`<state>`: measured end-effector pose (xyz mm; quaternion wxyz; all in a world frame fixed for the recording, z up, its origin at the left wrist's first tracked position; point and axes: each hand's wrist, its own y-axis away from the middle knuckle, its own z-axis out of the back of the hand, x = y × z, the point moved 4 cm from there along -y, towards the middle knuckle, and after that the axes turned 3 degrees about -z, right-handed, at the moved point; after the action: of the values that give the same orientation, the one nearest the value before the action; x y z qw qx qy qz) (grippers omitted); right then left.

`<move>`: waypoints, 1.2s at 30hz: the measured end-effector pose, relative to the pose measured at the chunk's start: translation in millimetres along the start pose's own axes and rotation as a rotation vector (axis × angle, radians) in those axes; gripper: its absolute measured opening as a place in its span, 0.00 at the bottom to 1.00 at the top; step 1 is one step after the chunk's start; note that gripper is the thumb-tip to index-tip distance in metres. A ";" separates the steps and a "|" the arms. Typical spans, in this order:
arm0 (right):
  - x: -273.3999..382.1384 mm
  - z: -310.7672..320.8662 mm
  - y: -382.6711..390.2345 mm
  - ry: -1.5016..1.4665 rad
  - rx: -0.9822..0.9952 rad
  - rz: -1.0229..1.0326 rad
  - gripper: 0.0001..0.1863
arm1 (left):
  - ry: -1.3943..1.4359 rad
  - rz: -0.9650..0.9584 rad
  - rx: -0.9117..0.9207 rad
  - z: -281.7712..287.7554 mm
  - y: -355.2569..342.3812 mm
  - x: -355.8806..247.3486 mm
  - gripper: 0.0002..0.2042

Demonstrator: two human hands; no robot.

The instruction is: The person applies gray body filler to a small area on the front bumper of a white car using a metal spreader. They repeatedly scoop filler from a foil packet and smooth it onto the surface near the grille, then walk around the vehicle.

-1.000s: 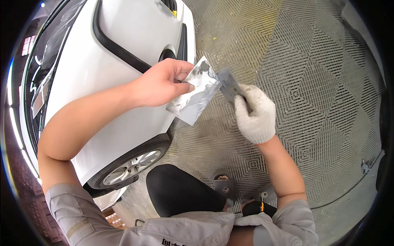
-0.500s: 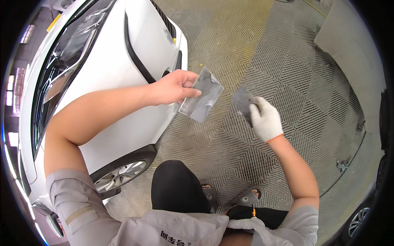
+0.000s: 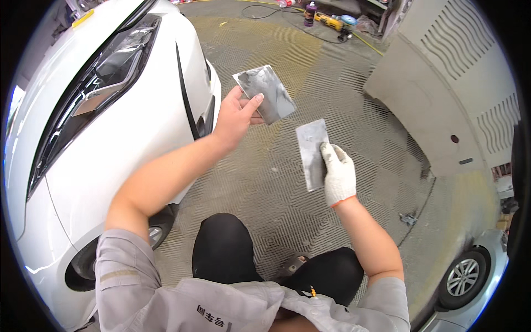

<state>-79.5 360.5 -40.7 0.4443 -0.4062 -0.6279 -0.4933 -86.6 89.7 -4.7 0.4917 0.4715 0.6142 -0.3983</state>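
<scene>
Held in front of the knees, the two flat pieces hang over the ribbed grey floor, apart from each other. The bare left hand pinches the plate at the middle of its left long edge, thumb on the upper face and fingers curled beneath, the gap between them no wider than the sheet; this grip probably serves to leave most of the face free and the smear off the skin. The gloved right hand has its thumb and fingers closed on the right long edge of the scraper blade, though the glove hides how the fingers lie behind it; gripping the side seems to leave the far short edge clear. The plate is a thin, stiff-looking rectangle, pale and slightly glossy at the rim, with uneven grey paste spread over it. The blade is narrower, lighter at its far end and darker toward the near one, perhaps metal. The glove is off-white knit with an orange cuff, and to the left stands a smooth, glossy white car.
</scene>
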 end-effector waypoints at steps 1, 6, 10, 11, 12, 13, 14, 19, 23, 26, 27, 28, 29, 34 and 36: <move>7.0 -5.9 6.9 -0.050 0.015 0.033 0.17 | 0.065 -0.029 -0.035 -11.6 9.6 -2.3 0.16; 49.8 -29.7 29.8 0.118 -0.078 0.152 0.15 | 0.414 -0.206 -0.128 -59.1 51.8 -30.7 0.15; 92.3 -41.2 43.1 0.303 -0.121 0.217 0.14 | 0.344 -0.289 -0.071 -60.2 60.3 -65.3 0.12; 97.8 -39.5 46.7 0.346 -0.142 0.169 0.14 | 0.277 -0.235 -0.068 -58.4 61.0 -66.9 0.11; 104.9 -39.5 48.6 0.338 -0.149 0.229 0.14 | 0.295 -0.283 0.019 -58.7 61.5 -71.1 0.11; 108.3 -39.4 48.4 0.247 -0.161 0.280 0.14 | 0.263 -0.246 0.085 -58.8 61.6 -69.8 0.12; 114.2 -34.2 45.7 0.312 -0.157 0.283 0.14 | 0.220 -0.207 0.154 -56.7 61.2 -67.3 0.13; 115.4 -11.9 25.5 0.205 -0.162 0.314 0.17 | 0.018 -0.139 0.257 -39.0 57.1 -55.6 0.14; 120.0 -7.7 12.0 0.280 -0.059 0.352 0.20 | 0.133 -0.007 0.145 -25.5 59.9 -59.8 0.14; 123.6 -33.9 13.1 0.265 0.402 0.528 0.25 | 0.236 0.069 0.090 -33.2 57.1 -65.4 0.18; 121.7 -41.2 11.5 0.221 0.500 0.505 0.27 | 0.255 0.079 0.055 -36.1 55.4 -66.3 0.18; 122.3 -44.8 6.3 0.232 0.509 0.508 0.26 | 0.224 0.050 0.040 -34.5 52.8 -69.6 0.18; 121.1 -49.0 0.3 0.238 0.530 0.505 0.26 | 0.221 0.002 -0.009 -32.9 52.5 -70.9 0.17; 106.3 -43.3 -30.0 0.607 0.464 0.531 0.25 | 0.207 -0.116 -0.179 -23.3 47.8 -53.5 0.14; 101.7 -38.8 -44.9 0.792 0.363 0.703 0.24 | 0.196 -0.076 -0.212 -20.3 41.3 -38.3 0.16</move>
<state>-144.0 321.5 49.8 0.8469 -0.2917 -0.3145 -0.3141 -48.4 111.8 35.8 0.4609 0.4300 0.7153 -0.3016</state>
